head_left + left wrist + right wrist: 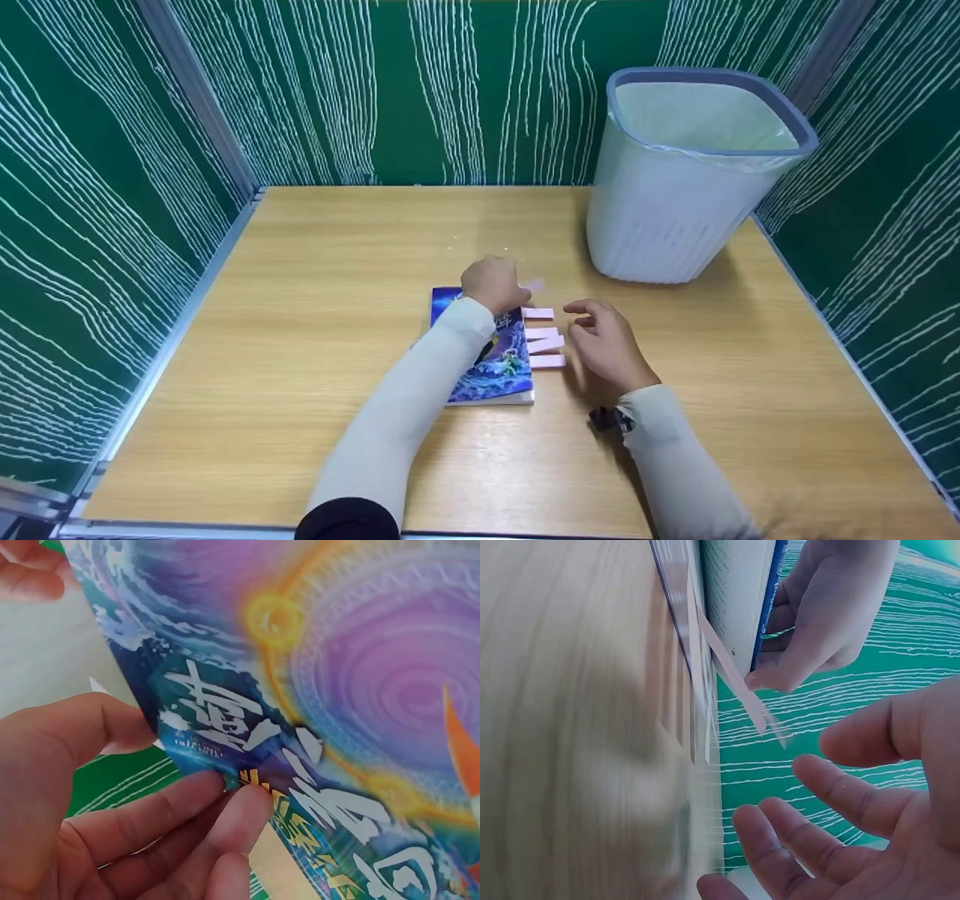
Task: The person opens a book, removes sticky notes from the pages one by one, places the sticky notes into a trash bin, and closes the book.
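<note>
A paperback book (491,382) with a blue, wave-patterned cover lies on the table in the head view. My left hand (491,283) is at its far edge; in the left wrist view the thumb and fingers pinch a corner of the cover (217,720). Several pale pink paper strips (546,361) stick out from the book's right side. One more strip (535,285) juts out close to my left thumb, and in the right wrist view a strip (735,686) hangs from between the pages. My right hand (606,341) hovers right of the strips, fingers apart and holding nothing.
A white bin (660,217) with a grey rim and a liner stands at the back right of the wooden table (337,300). Tiny pale specks lie beyond the book. Green walls with white lines enclose the table's back and sides.
</note>
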Demonstrator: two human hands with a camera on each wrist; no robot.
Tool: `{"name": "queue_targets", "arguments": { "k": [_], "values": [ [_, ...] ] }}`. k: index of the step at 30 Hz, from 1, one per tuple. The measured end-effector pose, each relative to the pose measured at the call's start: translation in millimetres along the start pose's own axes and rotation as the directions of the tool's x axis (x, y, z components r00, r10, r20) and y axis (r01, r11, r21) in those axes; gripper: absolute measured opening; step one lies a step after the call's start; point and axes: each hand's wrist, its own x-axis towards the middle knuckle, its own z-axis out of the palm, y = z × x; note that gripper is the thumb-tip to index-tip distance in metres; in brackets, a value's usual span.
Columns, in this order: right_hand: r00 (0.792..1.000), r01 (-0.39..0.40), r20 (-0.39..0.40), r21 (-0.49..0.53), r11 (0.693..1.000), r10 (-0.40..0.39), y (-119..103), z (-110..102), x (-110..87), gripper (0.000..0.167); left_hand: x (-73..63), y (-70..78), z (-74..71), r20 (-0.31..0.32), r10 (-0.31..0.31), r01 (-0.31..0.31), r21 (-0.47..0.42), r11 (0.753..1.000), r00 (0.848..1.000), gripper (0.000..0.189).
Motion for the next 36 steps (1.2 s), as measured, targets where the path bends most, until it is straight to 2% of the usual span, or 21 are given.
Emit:
{"name": "queue_targets", "arguments": {
  "k": [6,11,16,20,23,26,30,36],
  "values": [
    [1.000,0.015,-0.002,0.007,1.000,-0.015,4,1,1.3,0.035,3.0,-4.2,1.5,-0.008,-0.001,0.000,-0.034,0.999,1.000,0.037],
    [1.000,0.012,0.006,0.010,1.000,-0.012,3,2,1.0,0.034,3.0,-12.5,-6.2,0.010,-0.001,0.003,-0.170,0.986,1.000,0.034],
    [1.000,-0.002,0.026,0.008,1.000,0.002,5,2,0.7,0.035,-0.2,-23.4,-21.9,0.038,-0.039,0.049,-0.320,0.946,0.999,0.033],
    [0.999,-0.009,0.035,0.000,1.000,0.009,6,2,0.7,0.036,-3.2,-32.0,-33.6,0.059,-0.056,0.075,-0.422,0.903,0.997,0.035],
    [0.999,-0.020,0.038,0.007,1.000,0.020,5,3,0.7,0.037,-5.6,-38.8,-41.9,0.050,-0.054,0.071,-0.448,0.891,0.997,0.038],
    [0.999,-0.013,0.035,0.016,1.000,0.012,5,4,1.0,0.036,-9.0,-46.4,-51.6,0.066,-0.074,0.096,-0.462,0.882,0.995,0.037],
    [0.999,0.016,0.035,0.001,1.000,-0.016,5,6,0.8,0.035,-15.3,-57.6,-66.3,0.110,-0.108,0.146,-0.459,0.876,0.988,0.031],
    [0.999,0.027,0.046,-0.018,0.999,-0.026,4,7,0.2,0.034,-24.5,-77.5,-82.3,0.137,-0.147,0.193,-0.438,0.878,0.980,0.023]
  ]
}}
